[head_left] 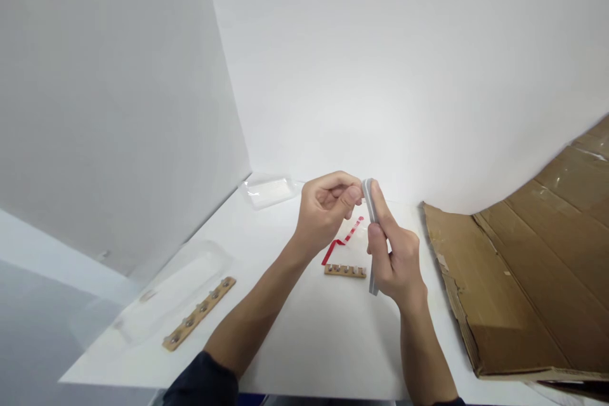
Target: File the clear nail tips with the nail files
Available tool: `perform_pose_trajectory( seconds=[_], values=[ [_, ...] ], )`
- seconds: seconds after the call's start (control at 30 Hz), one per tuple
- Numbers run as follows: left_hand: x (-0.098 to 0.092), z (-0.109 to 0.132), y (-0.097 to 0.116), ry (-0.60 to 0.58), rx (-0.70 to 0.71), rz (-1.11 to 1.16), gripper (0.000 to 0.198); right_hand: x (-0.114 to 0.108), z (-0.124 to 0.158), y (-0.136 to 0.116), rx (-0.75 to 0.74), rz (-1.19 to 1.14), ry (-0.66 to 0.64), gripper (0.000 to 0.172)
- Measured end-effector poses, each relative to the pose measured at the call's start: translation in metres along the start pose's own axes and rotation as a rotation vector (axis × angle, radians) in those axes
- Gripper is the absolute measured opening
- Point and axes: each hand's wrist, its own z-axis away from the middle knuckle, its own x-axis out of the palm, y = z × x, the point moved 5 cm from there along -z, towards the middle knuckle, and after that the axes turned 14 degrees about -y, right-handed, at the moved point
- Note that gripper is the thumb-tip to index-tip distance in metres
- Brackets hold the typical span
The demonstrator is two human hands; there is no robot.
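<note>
My right hand [396, 247] grips a long, narrow grey strip [370, 203] with a pale line along its edge, held upright above the table. My left hand [328, 203] is closed in a pinch at the strip's upper end. Whatever lies between its fingertips is too small to make out. Below the hands, a short wooden rail with several metal hooks [345, 271] lies on the white table. A red and white strip [342, 242] sits just behind that rail, on what looks like clear plastic.
A longer wooden hook rail [198, 314] lies at the left, beside a clear plastic wrapper [190, 273]. Another clear plastic package [271, 191] rests at the back left. Large brown cardboard [518, 279] covers the right side. White walls rise behind and to the left.
</note>
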Motion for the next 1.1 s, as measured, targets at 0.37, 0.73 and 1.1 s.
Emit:
perform_pose_trajectory(
  seconds=[0.37,0.73,1.1],
  values=[
    [-0.008,0.003,-0.005,0.074,0.005,0.091,0.036,-0.001,0.003,0.012,-0.057,0.041,0.102,0.062],
    [0.013,0.007,-0.006,-0.022,-0.029,0.064,0.04,0.006,0.0,-0.004,-0.098,0.145,0.156,0.063],
    [-0.001,0.004,0.011,-0.115,0.05,-0.187,0.036,-0.006,0.004,-0.002,-0.029,0.126,-0.002,0.06]
  ],
)
